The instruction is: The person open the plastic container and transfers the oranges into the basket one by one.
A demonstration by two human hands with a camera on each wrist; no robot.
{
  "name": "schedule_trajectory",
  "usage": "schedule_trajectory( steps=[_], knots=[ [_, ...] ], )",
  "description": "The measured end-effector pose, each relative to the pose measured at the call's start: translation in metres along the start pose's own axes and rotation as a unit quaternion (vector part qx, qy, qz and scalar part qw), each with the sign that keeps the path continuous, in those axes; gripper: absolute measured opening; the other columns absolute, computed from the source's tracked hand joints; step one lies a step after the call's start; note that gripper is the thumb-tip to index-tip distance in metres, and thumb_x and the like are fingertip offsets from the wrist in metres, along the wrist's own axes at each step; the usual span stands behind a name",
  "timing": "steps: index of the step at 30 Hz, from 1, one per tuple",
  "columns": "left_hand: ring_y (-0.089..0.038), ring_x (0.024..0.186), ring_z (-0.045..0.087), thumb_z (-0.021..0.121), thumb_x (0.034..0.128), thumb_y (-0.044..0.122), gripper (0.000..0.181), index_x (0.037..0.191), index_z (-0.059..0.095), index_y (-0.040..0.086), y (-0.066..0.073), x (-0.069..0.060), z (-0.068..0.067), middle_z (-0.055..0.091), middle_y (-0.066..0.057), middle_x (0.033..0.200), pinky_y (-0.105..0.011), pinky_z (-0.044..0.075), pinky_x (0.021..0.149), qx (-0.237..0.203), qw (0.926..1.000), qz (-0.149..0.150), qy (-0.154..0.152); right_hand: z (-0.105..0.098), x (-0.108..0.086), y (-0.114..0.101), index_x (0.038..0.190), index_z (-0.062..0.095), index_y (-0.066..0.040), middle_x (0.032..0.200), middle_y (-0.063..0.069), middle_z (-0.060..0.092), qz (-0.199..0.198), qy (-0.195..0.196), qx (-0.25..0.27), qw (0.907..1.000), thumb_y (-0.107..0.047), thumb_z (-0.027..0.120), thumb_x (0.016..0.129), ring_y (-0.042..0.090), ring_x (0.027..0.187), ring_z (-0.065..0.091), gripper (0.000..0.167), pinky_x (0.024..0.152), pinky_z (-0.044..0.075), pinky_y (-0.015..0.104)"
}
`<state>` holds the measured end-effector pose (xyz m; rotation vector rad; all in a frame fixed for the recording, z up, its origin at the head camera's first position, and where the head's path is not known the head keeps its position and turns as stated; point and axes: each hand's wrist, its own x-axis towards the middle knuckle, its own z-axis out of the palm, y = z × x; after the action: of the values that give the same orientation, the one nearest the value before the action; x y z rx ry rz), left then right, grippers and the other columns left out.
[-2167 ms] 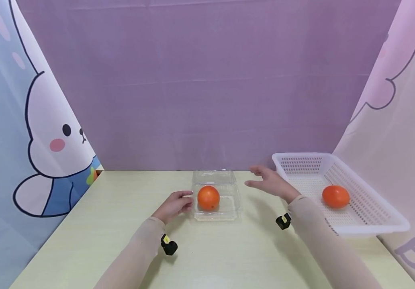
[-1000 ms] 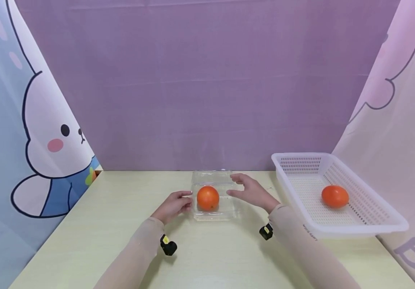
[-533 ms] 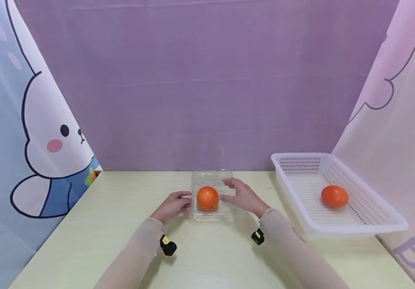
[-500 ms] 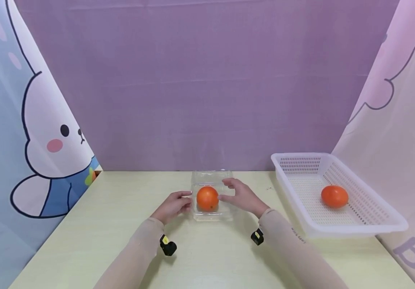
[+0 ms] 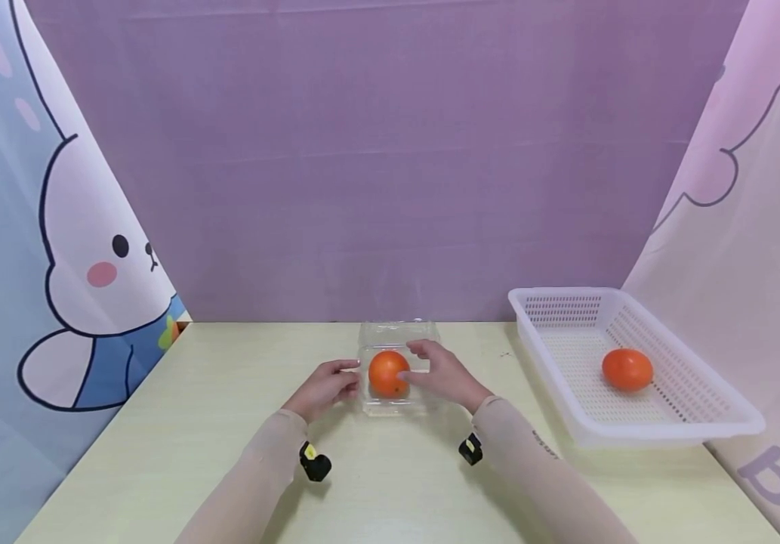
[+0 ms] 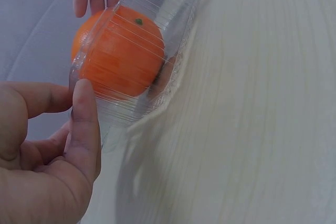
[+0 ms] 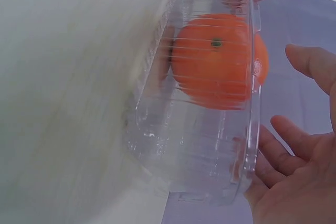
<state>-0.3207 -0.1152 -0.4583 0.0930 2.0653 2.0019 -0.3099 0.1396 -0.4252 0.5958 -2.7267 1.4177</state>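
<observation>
Orange fruit: round, bright and glossy orange fruit; I see a small green stem mark on it in both wrist views.
Clear container: ribbed, transparent clear container, its lid folded back on the far side; the fruit sits inside, toward the left.
Hard to make out: from my head view the plastic edges fade into the pale table; in the wrist views the ribbing streaks the fruit's side. The right thumb covers a sliver of the fruit, and both sleeves are cut off below.
Left hand: left hand pinches the container's left edge, narrow grip; fruit just beside it.
Right hand: right hand spread wide above the container's right side, holding nothing; fruit just left of the thumb, a gap showing in the right wrist view. Whether other fingers touch the rim, I can't tell.
</observation>
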Motion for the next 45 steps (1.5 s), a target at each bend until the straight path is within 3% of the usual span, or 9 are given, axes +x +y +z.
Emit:
schedule_trajectory(
  steps=[10, 18, 27, 33, 45],
  knots=[
    [-0.020, 0.088, 0.061, 0.054, 0.0997, 0.000, 0.042, 0.140, 0.048, -0.010, 0.001, 0.001, 0.001, 0.061, -0.021, 0.112, -0.026, 0.055, 0.079, 0.004, 0.9999, -0.009, 0.004, 0.012, 0.005, -0.002, 0.144, 0.052, -0.009, 0.143, 0.008, 0.051, 0.035, -0.007, -0.015, 0.9992, -0.034, 0.079, 0.088, 0.031, 0.129, 0.049, 0.067, 0.105, 0.043, 0.052],
    [-0.021, 0.091, 0.061, 0.055, 0.0999, 0.001, 0.043, 0.141, 0.047, -0.009, 0.001, 0.002, 0.000, 0.061, -0.021, 0.115, -0.031, 0.056, 0.084, 0.009, 0.9999, -0.014, 0.002, 0.023, 0.009, -0.001, 0.143, 0.051, -0.005, 0.142, 0.013, 0.051, 0.028, -0.002, -0.009, 0.9996, -0.032, 0.081, 0.086, 0.038, 0.130, 0.047, 0.069, 0.105, 0.042, 0.054],
    [-0.021, 0.091, 0.061, 0.054, 0.1000, 0.000, 0.042, 0.140, 0.048, -0.009, 0.001, 0.002, 0.000, 0.061, -0.023, 0.116, -0.027, 0.055, 0.079, 0.007, 0.9999, -0.013, 0.004, 0.033, 0.015, 0.003, 0.143, 0.051, -0.004, 0.140, 0.012, 0.051, 0.017, 0.001, -0.040, 0.9991, -0.037, 0.082, 0.084, 0.029, 0.124, 0.050, 0.074, 0.105, 0.043, 0.046],
    [-0.022, 0.092, 0.061, 0.054, 0.1000, 0.001, 0.042, 0.140, 0.048, -0.009, 0.001, 0.002, 0.001, 0.061, -0.022, 0.116, -0.027, 0.055, 0.080, 0.007, 0.9999, -0.013, 0.006, 0.036, 0.015, 0.002, 0.141, 0.050, -0.002, 0.137, 0.013, 0.051, 0.013, -0.002, -0.046, 0.9989, -0.040, 0.083, 0.083, 0.028, 0.117, 0.053, 0.077, 0.098, 0.049, 0.043],
    [-0.018, 0.087, 0.061, 0.055, 0.0990, 0.000, 0.042, 0.139, 0.048, -0.010, -0.001, 0.002, 0.000, 0.062, -0.020, 0.111, -0.027, 0.055, 0.080, 0.005, 1.0000, -0.005, 0.006, 0.042, 0.017, 0.003, 0.140, 0.049, -0.006, 0.134, 0.010, 0.052, 0.038, 0.018, -0.089, 0.9951, -0.051, 0.082, 0.079, 0.025, 0.109, 0.055, 0.083, 0.093, 0.050, 0.042]
  ],
)
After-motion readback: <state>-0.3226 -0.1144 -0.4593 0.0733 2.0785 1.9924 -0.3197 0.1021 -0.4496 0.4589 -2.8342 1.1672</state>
